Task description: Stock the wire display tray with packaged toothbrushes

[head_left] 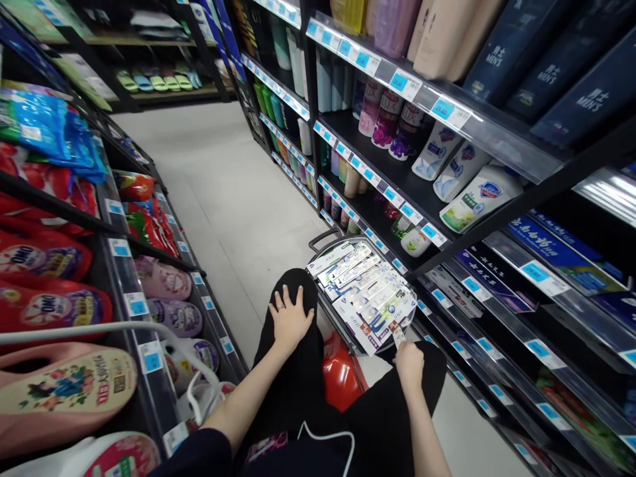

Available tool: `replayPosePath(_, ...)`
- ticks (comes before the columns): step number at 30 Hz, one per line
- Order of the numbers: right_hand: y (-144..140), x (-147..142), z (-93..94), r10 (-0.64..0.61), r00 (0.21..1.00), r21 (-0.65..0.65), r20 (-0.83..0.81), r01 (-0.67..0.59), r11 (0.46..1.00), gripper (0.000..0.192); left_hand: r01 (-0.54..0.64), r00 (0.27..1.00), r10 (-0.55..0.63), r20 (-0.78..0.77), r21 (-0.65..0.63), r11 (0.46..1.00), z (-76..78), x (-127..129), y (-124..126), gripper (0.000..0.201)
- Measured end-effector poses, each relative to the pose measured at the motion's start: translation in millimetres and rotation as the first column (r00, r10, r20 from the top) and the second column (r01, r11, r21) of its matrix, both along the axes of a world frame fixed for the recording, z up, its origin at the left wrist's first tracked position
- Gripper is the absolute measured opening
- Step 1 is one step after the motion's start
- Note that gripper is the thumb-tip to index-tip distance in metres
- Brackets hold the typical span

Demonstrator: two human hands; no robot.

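the right hand (408, 361) pinches a small box (398, 334) at the 5 o'clock edge of the heaped basket (332, 306); the left hand (289, 318) rests flat on a knee. tugging could send stacked boxes sliding off.

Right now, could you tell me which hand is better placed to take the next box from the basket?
Right. The right hand already touches a toothpaste box at the basket edge; the left hand rests flat on the knee.
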State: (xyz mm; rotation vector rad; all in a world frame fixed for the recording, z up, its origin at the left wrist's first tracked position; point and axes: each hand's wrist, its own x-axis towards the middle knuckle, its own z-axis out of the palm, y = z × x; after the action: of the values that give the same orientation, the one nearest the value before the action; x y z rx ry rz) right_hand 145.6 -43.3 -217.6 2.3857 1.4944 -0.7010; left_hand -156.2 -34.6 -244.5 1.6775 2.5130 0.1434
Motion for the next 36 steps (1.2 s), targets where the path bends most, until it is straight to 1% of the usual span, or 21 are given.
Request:
replayPosePath(2, -4, 10, 13.7, -0.013, 1.0, -0.001, 0.01, 0.013, 1.0, 0.034, -0.009, 1.0, 0.009, 0.006, 0.001, 1.0, 2.0, 0, 0, 0.068)
replayPosePath(4, -15, 19, 25.4, -0.021, 1.0, -0.002, 0.024, 0.021, 1.0, 0.033, 0.031, 1.0, -0.031, -0.001, 0.004, 1.0, 4.1, 1, -1, 0.065)
replayPosePath(5, -22, 23, 29.0, -0.025, 0.999, 0.002, 0.03, 0.025, 1.0, 0.032, 0.082, 0.997, -0.082, -0.005, 0.008, 0.997, 4.7, 2, -2, 0.062)
replayPosePath(7, -34, 26, 29.3, -0.05, 0.998, 0.026, 0.03, 0.049, 0.998, 0.035, 0.234, 0.972, -0.234, 0.0, 0.013, 0.972, 4.6, 6, -5, 0.055)
replayPosePath(9, -39, 24, 19.0, -0.071, 0.997, 0.05, 0.004, 0.071, 0.996, 0.042, 0.365, 0.931, -0.365, 0.024, -0.004, 0.931, 1.9, 12, -7, 0.049)
replayPosePath(10, -38, 20, 10.2, -0.069, 0.997, 0.054, -0.023, 0.07, 0.996, 0.044, 0.403, 0.915, -0.402, 0.032, -0.023, 0.915, -0.2, 15, -8, 0.047)
replayPosePath(14, -21, 0, -36.1, -0.013, 0.984, -0.003, -0.177, 0.013, 1.0, 0.051, 0.481, 0.876, -0.482, 0.01, -0.096, 0.872, -10.6, 28, -8, 0.041)
replayPosePath(17, -7, -9, -63.6, -0.08, 0.97, -0.091, -0.228, 0.061, 0.994, 0.047, 0.582, 0.812, -0.582, 0.038, -0.131, 0.803, -16.4, 32, -9, 0.041)
replayPosePath(19, -2, -11, -73.8, -0.122, 0.959, -0.127, -0.256, 0.091, 0.988, 0.042, 0.611, 0.789, -0.612, 0.049, -0.161, 0.775, -18.6, 32, -9, 0.041)
replayPosePath(22, 2, -8, -81.3, -0.174, 0.932, -0.137, -0.317, 0.137, 0.981, 0.038, 0.607, 0.791, -0.611, 0.038, -0.178, 0.774, -19.9, 29, -11, 0.04)
replayPosePath(25, 5, -3, -84.9, -0.251, 0.894, -0.117, -0.371, 0.223, 0.968, 0.039, 0.611, 0.789, -0.612, 0.052, -0.171, 0.773, -19.8, 27, -12, 0.04)
replayPosePath(28, 5, 4, -81.3, -0.306, 0.843, -0.053, -0.443, 0.316, 0.947, 0.04, 0.61, 0.791, -0.609, 0.066, -0.175, 0.773, -19.4, 27, -12, 0.039)
replayPosePath(31, -10, 21, -63.0, -0.305, 0.793, 0.065, -0.527, 0.395, 0.916, 0.042, 0.615, 0.786, -0.614, 0.065, -0.18, 0.768, -19.0, 28, -10, 0.038)
replayPosePath(34, -45, 49, -34.6, -0.313, 0.779, 0.205, -0.543, 0.484, 0.851, 0.044, 0.627, 0.775, -0.628, 0.069, -0.208, 0.751, -18.0, 34, -7, 0.035)
replayPosePath(36, -75, 67, -19.5, -0.351, 0.803, 0.319, -0.481, 0.533, 0.784, 0.044, 0.628, 0.776, -0.617, 0.129, -0.241, 0.739, -17.4, 46, -8, 0.033)
